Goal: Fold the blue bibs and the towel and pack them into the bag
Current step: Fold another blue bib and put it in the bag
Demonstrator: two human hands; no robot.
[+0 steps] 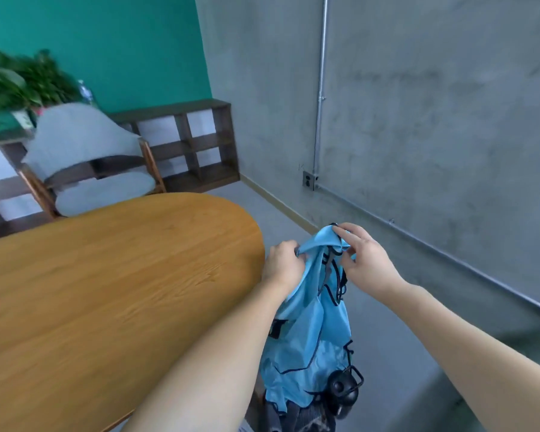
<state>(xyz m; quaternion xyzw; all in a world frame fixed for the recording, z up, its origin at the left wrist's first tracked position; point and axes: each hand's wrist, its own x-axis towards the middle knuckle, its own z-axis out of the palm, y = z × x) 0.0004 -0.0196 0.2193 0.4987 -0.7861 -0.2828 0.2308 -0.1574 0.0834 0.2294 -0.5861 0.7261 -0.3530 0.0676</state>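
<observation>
I hold a blue bib [309, 310] up in the air just past the rounded end of the wooden surface [106, 275], over the grey floor [387, 322]. My left hand [282, 263] grips its top edge, fingers [289, 246] curled into the cloth. My right hand [363, 258] pinches the opposite top corner between thumb and fingertips, the other fingers loosely bent. The bib hangs bunched and crumpled between my forearms, its black trim and straps showing. Its lower edge drapes over something dark below, a round black object [343, 389] beside grey fabric; I cannot tell what that is. A grey cushioned chair [85, 163] stands beyond the surface.
</observation>
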